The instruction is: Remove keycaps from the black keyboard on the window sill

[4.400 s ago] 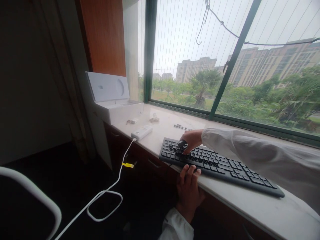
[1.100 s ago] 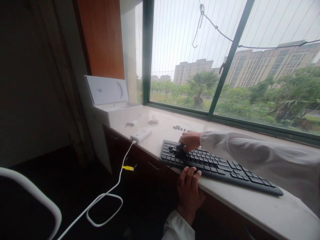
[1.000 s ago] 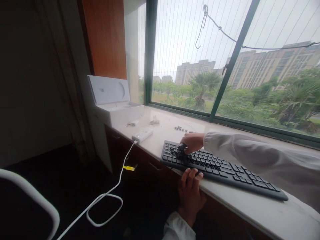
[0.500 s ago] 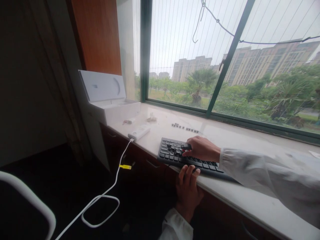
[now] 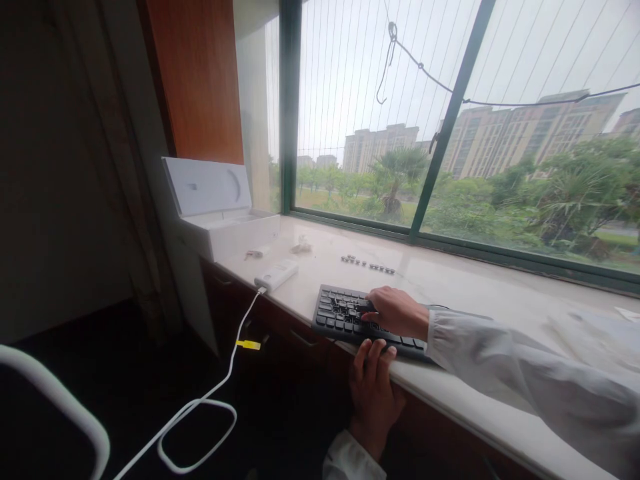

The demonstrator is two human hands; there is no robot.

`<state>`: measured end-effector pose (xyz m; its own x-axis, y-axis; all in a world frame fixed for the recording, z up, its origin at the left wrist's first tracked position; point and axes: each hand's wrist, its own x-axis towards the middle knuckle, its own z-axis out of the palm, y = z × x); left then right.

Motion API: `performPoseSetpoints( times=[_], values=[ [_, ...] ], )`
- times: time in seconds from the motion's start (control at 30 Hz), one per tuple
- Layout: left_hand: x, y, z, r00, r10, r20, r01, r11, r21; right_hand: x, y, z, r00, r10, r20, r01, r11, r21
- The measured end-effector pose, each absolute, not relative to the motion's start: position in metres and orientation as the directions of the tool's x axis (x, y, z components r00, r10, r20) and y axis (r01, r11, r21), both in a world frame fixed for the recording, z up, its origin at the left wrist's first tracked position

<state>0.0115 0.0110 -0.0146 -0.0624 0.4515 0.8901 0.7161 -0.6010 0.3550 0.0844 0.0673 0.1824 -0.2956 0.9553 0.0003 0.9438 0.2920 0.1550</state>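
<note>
A black keyboard [image 5: 330, 320] lies along the front edge of the white sill, with several keycaps gone and bare sockets showing. My left hand [image 5: 373, 387] comes up from below the edge, its fingertips hooked over the keyboard's front rim and holding it. Above the keys, my right hand [image 5: 400, 311] has thumb and index finger pinched around something small and dark that I cannot make out. It covers the middle of the keyboard. Behind, several loose keycaps [image 5: 375, 267] form an uneven row on the sill.
An open white box [image 5: 240, 237] stands at the sill's left end. Near it are a white power bank [image 5: 277, 275] with a white cable [image 5: 233, 360] hanging off the edge, and a crumpled pale scrap [image 5: 302, 245]. Clear plastic [image 5: 590, 337] lies at right; a window [image 5: 365, 167] rises behind.
The view has tilted up slightly, so things sit lower in the picture. My right hand has shifted a little over the keys, its fingers still pinched. My left hand stays on the keyboard's front rim.
</note>
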Motion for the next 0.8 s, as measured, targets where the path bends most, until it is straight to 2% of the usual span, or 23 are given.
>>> performPoseSetpoints(
  times=[0.27, 0.8],
  values=[
    [0.012, 0.0119, -0.0134, -0.09, 0.435, 0.896, 0.688, -0.623, 0.372, 0.0866, 0.0686, 0.1827, -0.369, 0.929, -0.022, 0.916, 0.367, 0.159],
    [0.0116, 0.0135, -0.0163, -0.05, 0.435, 0.899, 0.721, -0.607, 0.334, 0.0885, 0.0723, 0.1825, -0.383, 0.924, 0.023, 0.917, 0.377, 0.132]
  ],
)
